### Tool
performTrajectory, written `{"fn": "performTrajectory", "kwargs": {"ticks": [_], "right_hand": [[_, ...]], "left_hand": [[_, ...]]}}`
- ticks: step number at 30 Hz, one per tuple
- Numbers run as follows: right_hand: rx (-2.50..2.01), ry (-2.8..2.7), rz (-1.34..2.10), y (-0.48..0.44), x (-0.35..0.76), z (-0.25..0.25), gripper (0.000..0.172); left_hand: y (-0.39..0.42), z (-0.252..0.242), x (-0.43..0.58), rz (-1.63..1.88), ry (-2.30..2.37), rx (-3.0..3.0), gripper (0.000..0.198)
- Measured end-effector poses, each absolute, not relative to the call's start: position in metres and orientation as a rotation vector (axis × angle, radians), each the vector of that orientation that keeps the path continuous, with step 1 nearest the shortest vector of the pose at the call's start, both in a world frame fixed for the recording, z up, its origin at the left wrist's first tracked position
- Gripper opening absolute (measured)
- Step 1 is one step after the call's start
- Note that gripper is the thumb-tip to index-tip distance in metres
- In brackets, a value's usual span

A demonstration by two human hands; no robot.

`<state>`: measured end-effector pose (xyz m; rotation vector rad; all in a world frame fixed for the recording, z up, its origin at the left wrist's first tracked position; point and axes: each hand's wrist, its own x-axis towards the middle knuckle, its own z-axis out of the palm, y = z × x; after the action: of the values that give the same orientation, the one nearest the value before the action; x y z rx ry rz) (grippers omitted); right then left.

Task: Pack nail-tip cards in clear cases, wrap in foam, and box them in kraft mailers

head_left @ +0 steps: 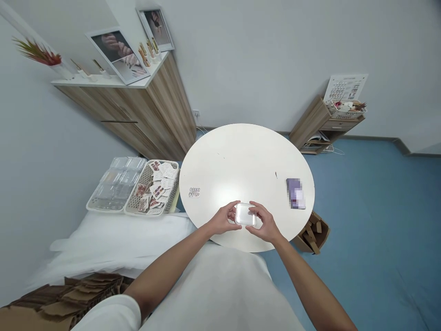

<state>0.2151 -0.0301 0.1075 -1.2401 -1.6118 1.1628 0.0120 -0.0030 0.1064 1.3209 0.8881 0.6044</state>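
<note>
Both my hands hold a small clear plastic box over the near edge of a round white table. My left hand grips its left side with curled fingers. My right hand grips its right side, thumb on top. A small strip of nail tips lies on the table to the left of my hands. A purple, blurred flat item lies on the table to the right.
Left of the table, a basket holds several nail-sticker cards, beside a tray of clear boxes on a white-covered surface. Cardboard pieces lie at lower left and in a box on the blue floor. Wooden cabinets stand by the wall.
</note>
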Motion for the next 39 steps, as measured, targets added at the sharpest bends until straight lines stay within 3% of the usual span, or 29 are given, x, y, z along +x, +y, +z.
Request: {"fn": "performTrajectory", "kwargs": {"ticks": [11, 19, 21, 30, 39], "right_hand": [[-1.238, -1.566, 1.237, -0.021, 0.226, 0.110, 0.050], [-1.333, -1.428, 1.390, -0.015, 0.228, 0.114, 0.042], [-1.395, -1.317, 1.423, -0.009, 0.227, 0.114, 0.037], [-1.509, -0.948, 1.640, 0.001, 0.219, 0.109, 0.045], [-1.606, -0.996, 1.298, -0.037, 0.212, 0.085, 0.048]], "left_hand": [[-0.007, 0.105, 0.019, 0.592, 0.863, 0.992, 0.081], [-0.010, 0.093, 0.018, 0.558, 0.969, 0.932, 0.045], [-0.012, 0.092, 0.017, 0.548, 0.986, 0.941, 0.044], [-0.021, 0.088, 0.017, 0.604, 1.027, 0.966, 0.048], [-0.022, 0.082, 0.019, 0.642, 1.125, 0.985, 0.045]]}}
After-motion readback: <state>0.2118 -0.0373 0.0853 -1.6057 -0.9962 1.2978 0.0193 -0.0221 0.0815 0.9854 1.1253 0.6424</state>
